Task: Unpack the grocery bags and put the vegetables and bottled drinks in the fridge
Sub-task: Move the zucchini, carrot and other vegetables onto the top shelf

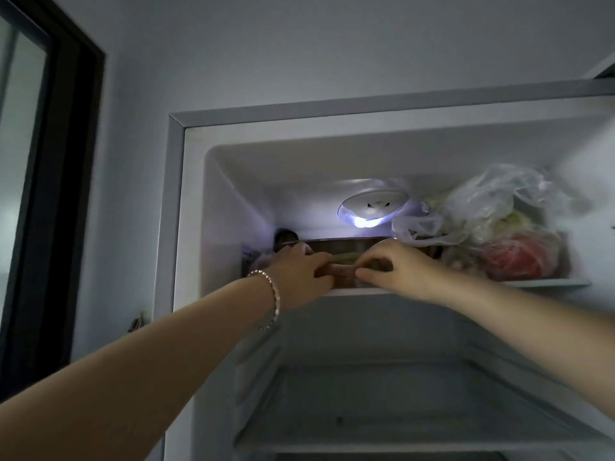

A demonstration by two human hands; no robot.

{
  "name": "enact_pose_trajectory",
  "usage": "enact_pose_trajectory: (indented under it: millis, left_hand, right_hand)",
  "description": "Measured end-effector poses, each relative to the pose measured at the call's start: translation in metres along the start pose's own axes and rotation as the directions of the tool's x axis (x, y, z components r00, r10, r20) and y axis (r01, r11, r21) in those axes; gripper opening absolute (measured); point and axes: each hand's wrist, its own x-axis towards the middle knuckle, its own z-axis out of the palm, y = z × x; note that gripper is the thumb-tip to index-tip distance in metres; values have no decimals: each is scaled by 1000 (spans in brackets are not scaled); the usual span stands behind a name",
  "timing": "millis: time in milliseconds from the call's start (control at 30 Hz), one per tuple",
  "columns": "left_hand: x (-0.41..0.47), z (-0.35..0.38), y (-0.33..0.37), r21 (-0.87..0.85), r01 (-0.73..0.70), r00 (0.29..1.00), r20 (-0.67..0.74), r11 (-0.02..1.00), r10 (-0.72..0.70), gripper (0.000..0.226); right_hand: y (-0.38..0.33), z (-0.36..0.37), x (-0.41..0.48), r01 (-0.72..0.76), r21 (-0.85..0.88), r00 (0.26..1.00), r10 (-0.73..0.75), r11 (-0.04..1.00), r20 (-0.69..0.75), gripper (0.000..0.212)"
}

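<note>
The fridge [186,201] stands open and I look up at its top shelf [545,283]. Both my hands reach onto that shelf. My left hand [299,276], with a bead bracelet on the wrist, and my right hand [396,266] together grip a brownish and green item [342,269] at the shelf's front edge; what it is I cannot tell. A shallow metal dish [346,243] sits right behind it. To the right lies a clear plastic bag [492,207] holding green leaves and something red [512,257].
The round fridge lamp [369,207] glows on the back wall. A dark object [284,237] stands at the shelf's left rear. Lower shelves [382,424] lie below my arms. A dark door frame [66,161] borders the wall at left.
</note>
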Motion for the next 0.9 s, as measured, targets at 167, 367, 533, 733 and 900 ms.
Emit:
enact_pose_trajectory:
  millis: [167, 367, 533, 733, 900]
  left_hand:
    - [-5, 0, -19, 50, 112, 992, 54, 992, -115, 45]
    - [1, -7, -29, 35, 174, 980, 89, 984, -176, 39]
    - [2, -1, -32, 126, 184, 981, 40, 975, -190, 36]
    - [-29, -5, -22, 253, 182, 983, -27, 950, -181, 41]
    - [-87, -30, 12, 234, 241, 970, -85, 942, -227, 49]
  right_hand:
    - [-2, 2, 1, -38, 8, 998, 39, 999, -54, 15]
    - [-11, 13, 12, -75, 43, 994, 78, 996, -72, 8]
    - [-14, 18, 4, -116, -2, 988, 115, 993, -101, 8]
    - [-31, 21, -26, -174, -42, 973, 165, 984, -160, 34]
    - [-59, 13, -60, -38, -139, 983, 12, 990, -183, 21]
